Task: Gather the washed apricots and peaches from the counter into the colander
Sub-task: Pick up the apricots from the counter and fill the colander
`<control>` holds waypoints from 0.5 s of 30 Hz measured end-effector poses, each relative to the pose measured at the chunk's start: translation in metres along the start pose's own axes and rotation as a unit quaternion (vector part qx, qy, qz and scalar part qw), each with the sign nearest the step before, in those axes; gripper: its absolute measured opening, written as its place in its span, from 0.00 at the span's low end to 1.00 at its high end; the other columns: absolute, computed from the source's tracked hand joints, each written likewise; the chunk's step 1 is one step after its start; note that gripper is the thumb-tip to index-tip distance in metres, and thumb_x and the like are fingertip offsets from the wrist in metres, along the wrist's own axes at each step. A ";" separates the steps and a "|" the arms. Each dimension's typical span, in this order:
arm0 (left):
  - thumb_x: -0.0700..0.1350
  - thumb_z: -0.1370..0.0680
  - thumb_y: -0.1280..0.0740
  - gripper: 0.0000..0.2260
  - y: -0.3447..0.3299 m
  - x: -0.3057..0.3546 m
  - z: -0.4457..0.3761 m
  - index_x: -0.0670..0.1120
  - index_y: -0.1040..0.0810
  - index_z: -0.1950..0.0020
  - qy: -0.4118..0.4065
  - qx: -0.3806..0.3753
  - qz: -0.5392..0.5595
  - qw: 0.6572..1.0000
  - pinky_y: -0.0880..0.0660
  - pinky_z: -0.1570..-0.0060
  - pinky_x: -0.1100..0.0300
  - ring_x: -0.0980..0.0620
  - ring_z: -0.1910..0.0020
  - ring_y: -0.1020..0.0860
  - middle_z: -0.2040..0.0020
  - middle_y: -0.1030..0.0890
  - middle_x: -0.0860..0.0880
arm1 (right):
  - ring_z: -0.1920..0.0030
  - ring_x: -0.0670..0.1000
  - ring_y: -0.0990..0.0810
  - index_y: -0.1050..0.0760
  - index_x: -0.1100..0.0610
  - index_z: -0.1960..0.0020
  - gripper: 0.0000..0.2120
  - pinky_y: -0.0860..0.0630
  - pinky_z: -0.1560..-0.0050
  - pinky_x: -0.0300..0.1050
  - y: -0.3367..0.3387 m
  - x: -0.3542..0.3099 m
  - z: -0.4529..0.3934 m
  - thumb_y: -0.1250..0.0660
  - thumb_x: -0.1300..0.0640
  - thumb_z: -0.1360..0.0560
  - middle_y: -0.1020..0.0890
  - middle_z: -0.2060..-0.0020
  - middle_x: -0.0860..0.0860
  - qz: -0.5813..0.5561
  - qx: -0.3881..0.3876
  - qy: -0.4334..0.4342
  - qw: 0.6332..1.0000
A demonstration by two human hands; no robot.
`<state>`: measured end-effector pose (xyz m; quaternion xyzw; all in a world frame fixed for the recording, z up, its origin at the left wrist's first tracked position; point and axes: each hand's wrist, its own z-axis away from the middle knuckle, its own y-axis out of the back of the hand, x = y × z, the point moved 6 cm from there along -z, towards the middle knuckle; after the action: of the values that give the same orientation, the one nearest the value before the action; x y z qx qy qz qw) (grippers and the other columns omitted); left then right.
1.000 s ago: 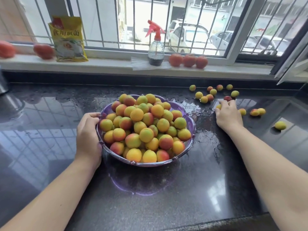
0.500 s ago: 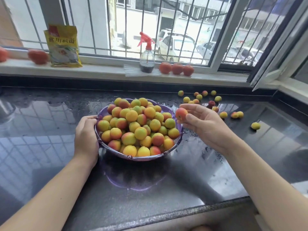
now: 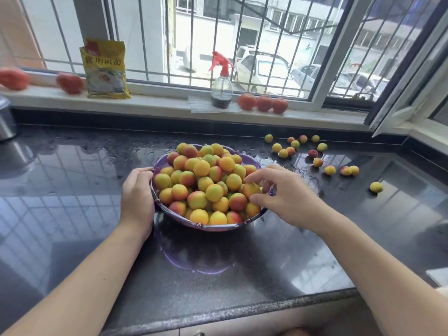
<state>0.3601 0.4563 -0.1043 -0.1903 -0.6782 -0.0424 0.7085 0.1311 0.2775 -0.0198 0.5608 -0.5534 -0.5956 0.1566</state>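
The left hand (image 3: 137, 192) grips the purple colander (image 3: 218, 225) rim on the dark bench (image 3: 72, 202). The right hand (image 3: 286, 195) pinches one apricot (image 3: 251, 189) over the heaped fruit, grip clamped. Loose apricots (image 3: 294, 147) lie scattered far right.

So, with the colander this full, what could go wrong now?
The fruit pile is heaped above the rim of the purple colander, so the apricot that the right hand is placing could roll off, or knock others over the edge. The counter looks wet near the loose fruit, so the colander may slide if the left hand lets go.
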 end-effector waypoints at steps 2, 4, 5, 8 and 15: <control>0.45 0.21 0.37 0.08 0.000 -0.001 -0.001 0.48 0.18 0.50 0.002 0.000 -0.004 1.000 0.20 0.47 0.47 0.48 0.49 0.18 0.51 0.16 0.46 | 0.54 0.42 0.24 0.19 0.47 0.41 0.15 0.30 0.53 0.28 -0.001 0.000 -0.001 0.25 0.56 0.25 0.24 0.51 0.44 -0.004 -0.023 -0.003 1.000; 0.46 0.22 0.37 0.09 0.000 -0.003 -0.002 0.48 0.18 0.51 0.000 -0.002 -0.006 1.000 0.20 0.48 0.48 0.48 0.48 0.17 0.50 0.16 0.46 | 0.57 0.42 0.23 0.19 0.46 0.40 0.13 0.28 0.54 0.30 0.004 0.002 -0.001 0.27 0.55 0.24 0.24 0.52 0.43 -0.033 -0.005 -0.004 0.999; 0.45 0.22 0.37 0.09 0.001 -0.003 -0.002 0.48 0.18 0.51 -0.003 0.000 -0.007 1.000 0.20 0.49 0.49 0.48 0.48 0.18 0.50 0.16 0.46 | 0.59 0.41 0.23 0.19 0.47 0.41 0.12 0.28 0.56 0.31 0.009 0.007 -0.002 0.28 0.55 0.23 0.23 0.52 0.43 -0.052 0.027 -0.010 0.998; 0.42 0.19 0.38 0.10 0.001 -0.004 -0.005 0.45 0.17 0.49 -0.022 0.013 -0.017 1.000 0.21 0.56 0.60 0.56 0.53 0.18 0.52 0.17 0.48 | 0.65 0.40 0.24 0.19 0.48 0.45 0.07 0.28 0.62 0.35 0.027 0.043 -0.007 0.32 0.57 0.21 0.19 0.57 0.44 -0.108 0.140 -0.084 0.981; 0.38 0.19 0.40 0.10 -0.002 -0.004 -0.009 0.40 0.19 0.50 -0.071 0.043 -0.027 0.996 0.26 0.62 0.67 0.66 0.64 0.22 0.58 0.20 0.52 | 0.47 0.56 0.20 0.18 0.54 0.46 0.10 0.24 0.40 0.49 0.010 0.162 -0.047 0.36 0.61 0.23 0.18 0.46 0.56 0.038 0.148 -0.206 0.967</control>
<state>0.3673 0.4512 -0.1084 -0.1443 -0.7328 -0.0186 0.6648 0.1145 0.1205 -0.0801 0.4215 -0.6769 -0.6030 -0.0229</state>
